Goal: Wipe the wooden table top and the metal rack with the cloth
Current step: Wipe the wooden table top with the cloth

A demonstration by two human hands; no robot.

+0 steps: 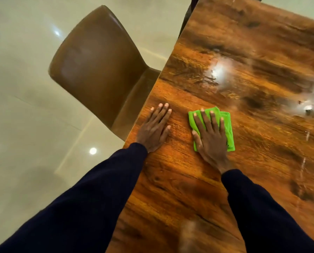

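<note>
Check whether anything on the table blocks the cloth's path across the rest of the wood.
Nothing visible does. The right hand lies flat on the green cloth, and the table top beyond it shows only bare wood and light reflections. The left hand rests beside it, toward the chair.

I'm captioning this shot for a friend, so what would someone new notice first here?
The bright green cloth stands out first, pressed flat under the right hand on the glossy wooden table top. The left hand lies flat on bare wood near the table's left edge. A brown chair sits tucked in beside that edge, over a pale shiny floor.
</note>
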